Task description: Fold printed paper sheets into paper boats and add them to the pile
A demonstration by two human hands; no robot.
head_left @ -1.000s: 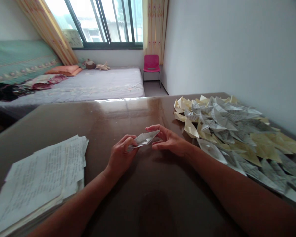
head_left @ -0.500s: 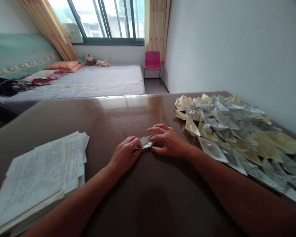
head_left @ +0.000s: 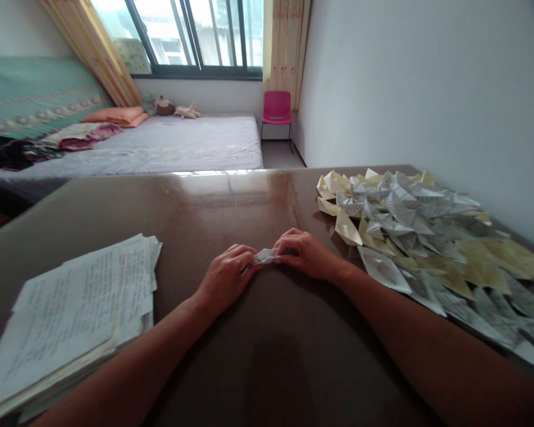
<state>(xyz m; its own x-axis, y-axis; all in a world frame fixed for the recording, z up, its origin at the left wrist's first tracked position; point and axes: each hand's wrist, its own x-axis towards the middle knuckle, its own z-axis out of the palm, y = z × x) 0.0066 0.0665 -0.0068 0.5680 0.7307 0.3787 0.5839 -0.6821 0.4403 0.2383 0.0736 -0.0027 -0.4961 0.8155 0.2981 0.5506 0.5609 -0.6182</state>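
Observation:
A small folded piece of white paper (head_left: pixel 265 256) is stretched between my two hands, over the middle of the brown table. My left hand (head_left: pixel 229 274) pinches its left end between thumb and fingers. At the right end, my right hand (head_left: pixel 303 254) grips it the same way, fingers bent together. The fingertips cover both ends of the paper, so its full shape is hidden.
To the left lies a stack of written paper sheets (head_left: pixel 84 296). Many folded paper boats (head_left: pixel 396 207), white and yellowish, cover the right side of the glossy table (head_left: pixel 231 207) by the wall. Beyond it are a bed (head_left: pixel 196 139) and a pink chair (head_left: pixel 277 108).
My right hand's fingers, spread over the paper before, have closed on its right end. My left hand keeps its pinch and has hardly moved.

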